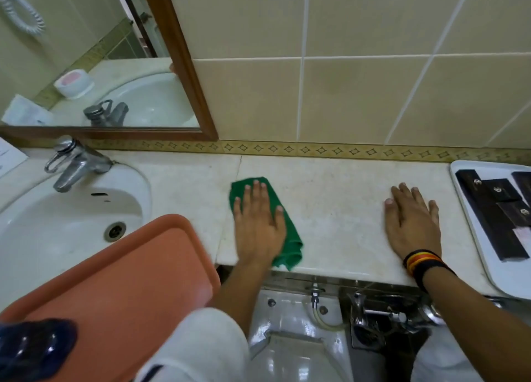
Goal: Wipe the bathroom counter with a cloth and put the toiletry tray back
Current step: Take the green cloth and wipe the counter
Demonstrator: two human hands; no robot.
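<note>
A green cloth point(265, 223) is pressed flat onto the counter point(330, 186) near its front edge by the left hand point(258, 220), fingers spread and gripping nothing. The right hand point(412, 220) is laid palm-down with open fingers, empty, just beside the white toiletry tray point(471, 223) set at the counter's right end.

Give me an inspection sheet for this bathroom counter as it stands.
Surface: marble counter, bare between the hands.
Job's things: green cloth flat on counter; white toiletry tray with dark packets at far right.
Clutter: orange tray over the sink.
Hands: left hand flat on cloth; right hand flat on bare counter.
Cables: coiled white cord in mirror.
Surroundings: faucet, tiled wall.
</note>
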